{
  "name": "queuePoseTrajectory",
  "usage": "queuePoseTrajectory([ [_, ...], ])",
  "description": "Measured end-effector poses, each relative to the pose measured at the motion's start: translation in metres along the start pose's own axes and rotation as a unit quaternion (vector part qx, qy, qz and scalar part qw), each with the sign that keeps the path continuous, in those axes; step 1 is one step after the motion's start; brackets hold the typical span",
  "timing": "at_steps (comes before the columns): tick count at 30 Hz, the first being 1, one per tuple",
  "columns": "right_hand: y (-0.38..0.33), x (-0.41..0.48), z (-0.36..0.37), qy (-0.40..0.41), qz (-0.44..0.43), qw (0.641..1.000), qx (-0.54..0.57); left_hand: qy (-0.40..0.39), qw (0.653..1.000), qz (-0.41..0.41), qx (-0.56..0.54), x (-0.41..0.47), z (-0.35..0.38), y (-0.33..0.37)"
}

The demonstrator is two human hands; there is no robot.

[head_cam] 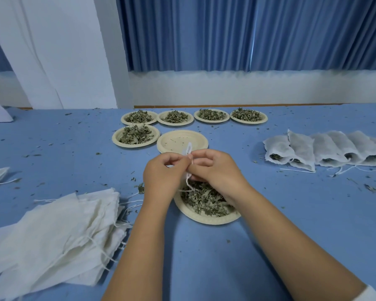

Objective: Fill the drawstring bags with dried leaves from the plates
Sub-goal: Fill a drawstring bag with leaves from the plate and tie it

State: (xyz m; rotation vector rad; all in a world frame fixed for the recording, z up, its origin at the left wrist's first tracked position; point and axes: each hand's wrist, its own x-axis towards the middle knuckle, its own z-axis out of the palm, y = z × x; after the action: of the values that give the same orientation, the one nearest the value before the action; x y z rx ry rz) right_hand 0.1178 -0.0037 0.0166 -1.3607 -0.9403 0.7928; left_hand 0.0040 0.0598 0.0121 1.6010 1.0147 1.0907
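Small white drawstring bag (188,148) held between both hands, just above near plate (204,220) of dried leaves (204,203). Left hand (163,177) and right hand (215,170): fingers curled, pinching bag cloth. Empty plate (182,141) just behind hands. Pile of empty bags (63,224) near left. Filled bags (323,151) in row at right. Five full plates (137,146) far.

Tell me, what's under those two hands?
A plate heaped with dried leaves. The left hand and right hand pinch a small white bag above it. They cover the plate's far rim.
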Motion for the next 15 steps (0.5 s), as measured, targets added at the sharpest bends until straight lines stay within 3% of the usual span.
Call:
queuePoseTrajectory([
  [3, -0.002, -0.001, 0.000, -0.027, 0.018, 0.998, 0.058, -0.010, 0.999, -0.014, -0.049, 0.002, -0.005, 0.002],
  [7, -0.003, 0.000, 0.001, 0.009, 0.035, 0.995, 0.095, 0.001, 0.997, -0.016, -0.075, 0.004, -0.010, 0.003],
  [15, -0.004, 0.002, 0.002, 0.085, 0.046, 0.992, 0.081, 0.096, 0.993, 0.044, 0.052, 0.004, -0.014, 0.003],
])
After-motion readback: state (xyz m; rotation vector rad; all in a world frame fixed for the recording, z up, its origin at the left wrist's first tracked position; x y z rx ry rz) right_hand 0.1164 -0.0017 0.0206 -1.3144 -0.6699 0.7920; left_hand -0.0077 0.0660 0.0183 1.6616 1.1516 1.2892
